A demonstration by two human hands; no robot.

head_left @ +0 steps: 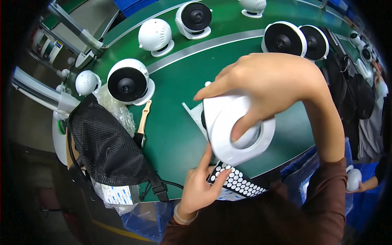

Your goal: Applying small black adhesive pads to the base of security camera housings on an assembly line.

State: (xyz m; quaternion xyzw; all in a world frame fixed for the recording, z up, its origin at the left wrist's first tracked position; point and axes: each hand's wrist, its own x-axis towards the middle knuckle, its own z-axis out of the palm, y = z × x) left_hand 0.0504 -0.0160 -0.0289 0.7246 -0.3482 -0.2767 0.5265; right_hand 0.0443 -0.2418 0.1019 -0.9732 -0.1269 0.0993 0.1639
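My right hand point(267, 79) grips a white round camera unit point(222, 122) from above, fingers over its far side and thumb in the ring-shaped base point(267, 141). The unit is tilted, base toward me, and slightly blurred. Below it, my left hand point(198, 188) pinches the left end of a black sheet of white round pads point(241, 181) near the table's front edge. Its index finger reaches up to the unit's lower left edge. The unit's dark front is mostly hidden. A grey flat piece point(196, 116) lies partly under the unit.
White cameras with black round faces stand around, including one at left point(127, 81) and one at right point(283, 40). A black mesh bag point(110, 141) lies left, beside a wristwatch point(143, 122). Metal rails point(204, 47) cross the green table. A person's hand point(361, 186) shows far right.
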